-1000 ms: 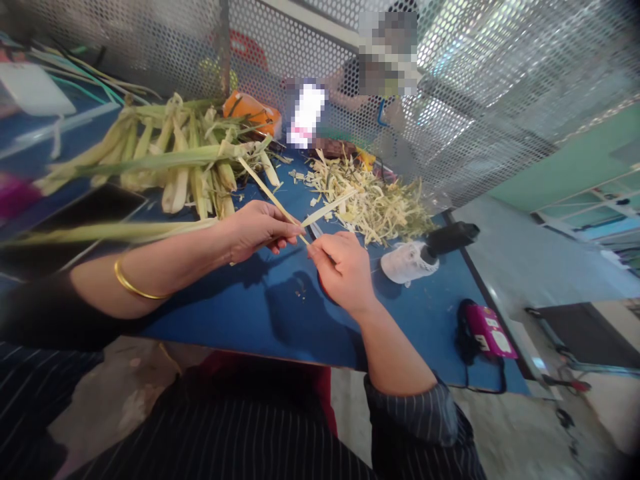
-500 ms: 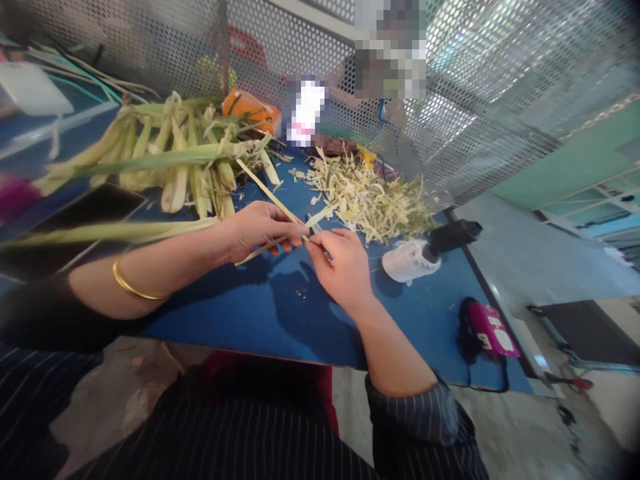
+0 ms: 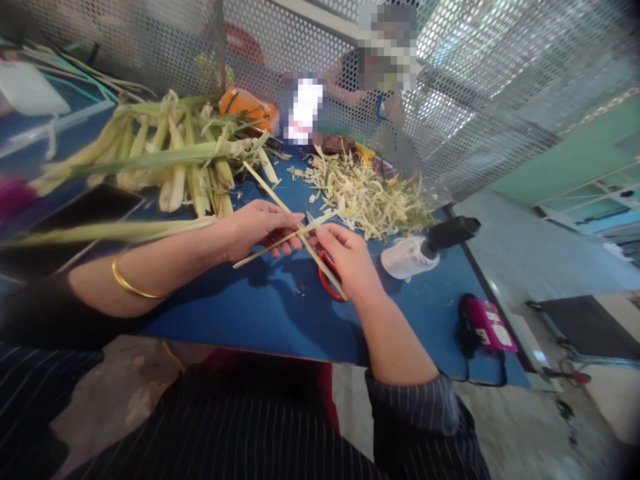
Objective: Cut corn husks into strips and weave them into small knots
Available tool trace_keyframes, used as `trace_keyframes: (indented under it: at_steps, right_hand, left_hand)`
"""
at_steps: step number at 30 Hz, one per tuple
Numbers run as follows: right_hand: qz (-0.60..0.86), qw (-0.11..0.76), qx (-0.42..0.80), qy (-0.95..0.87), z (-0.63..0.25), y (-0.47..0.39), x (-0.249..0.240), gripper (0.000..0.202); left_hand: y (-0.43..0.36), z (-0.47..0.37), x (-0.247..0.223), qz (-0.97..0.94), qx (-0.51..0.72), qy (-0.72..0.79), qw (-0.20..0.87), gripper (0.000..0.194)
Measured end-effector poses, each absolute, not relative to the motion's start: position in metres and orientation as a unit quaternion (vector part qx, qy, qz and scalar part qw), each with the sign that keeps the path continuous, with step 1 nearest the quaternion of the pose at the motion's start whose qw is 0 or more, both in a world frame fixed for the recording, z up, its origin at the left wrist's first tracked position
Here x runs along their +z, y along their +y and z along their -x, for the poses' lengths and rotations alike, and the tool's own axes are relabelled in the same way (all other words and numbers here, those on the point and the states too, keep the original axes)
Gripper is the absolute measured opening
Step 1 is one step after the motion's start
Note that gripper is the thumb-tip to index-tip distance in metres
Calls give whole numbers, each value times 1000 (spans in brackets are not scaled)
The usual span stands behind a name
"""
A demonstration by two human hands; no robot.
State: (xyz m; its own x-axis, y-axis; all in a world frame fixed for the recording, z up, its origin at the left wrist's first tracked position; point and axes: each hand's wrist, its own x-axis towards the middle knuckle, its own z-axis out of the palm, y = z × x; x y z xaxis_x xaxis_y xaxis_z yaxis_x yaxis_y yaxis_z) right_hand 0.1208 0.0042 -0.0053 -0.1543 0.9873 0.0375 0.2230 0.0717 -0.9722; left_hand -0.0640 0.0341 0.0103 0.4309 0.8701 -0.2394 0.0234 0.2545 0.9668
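Note:
Pale plant strips [image 3: 271, 193] cross one another above the blue table, one running diagonally and one pointing down to the left. My left hand [image 3: 263, 230] pinches them near the crossing, with its thumb on top. My right hand [image 3: 345, 253] is closed at the right side of the crossing, its thumb and forefinger on a short pale end. Red-handled scissors [image 3: 329, 280] show beneath my right hand, partly covered by it and by a strip. A heap of trimmed scraps [image 3: 370, 193] lies just beyond the hands.
Long pale stalks [image 3: 175, 173] are piled at the left behind an orange packet [image 3: 249, 110]. On the right are a white thread cone [image 3: 407, 258] and a magenta box [image 3: 493, 325]. Perforated metal mesh [image 3: 320, 47] stands behind the table [image 3: 280, 320]; a person is beyond it.
My right hand has shifted slightly right, and the diagonal strip now extends down past the crossing. The red scissor handles have come into view.

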Motion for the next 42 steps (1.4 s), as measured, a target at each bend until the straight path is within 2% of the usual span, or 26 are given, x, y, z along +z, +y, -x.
trace_keyframes:
  at_steps: [3,5,13,18,20,23,24,26,28,31,42]
  right_hand:
    - [454,468,560,-510,-121,9,-12,23]
    - [463,485,575,-468,-119,10,-15,20]
    - [492,557,508,-435,-110,10,-23,12]
    - [500,525,502,-472,-122,19,-24,18]
    - [515,536,436,-507,-129,21,-17,22]
    - [539,569,219,-581,-134,14,-4,18]
    - [538,554,147,-618,-132,10,-1,18]
    - [526,478,111,-694,-126,2,0,25]
    - [517,398,152,-743,-117,-3,-5,27]
    - [529,331,223,-749,-106,-4,-19,28]
    - [486,309,364,-732,-103,-5,-18,32]
  left_hand:
    - [32,63,6,-545,293,420,664,33]
    - [30,61,3,-554,287,421,659,30]
    - [26,56,2,-549,294,432,653,17]
    - [28,57,0,-527,303,438,663,24]
    - [29,58,-1,-503,315,439,675,29]
    - [32,59,-3,-467,347,436,687,28]
    - [32,59,-4,-458,362,436,685,27]
    - [33,58,-6,-440,396,433,679,27]
    - [32,56,-8,-424,427,423,678,26]
    - [30,52,-10,-412,447,407,682,23]
    - [26,47,-10,-372,470,427,677,20]
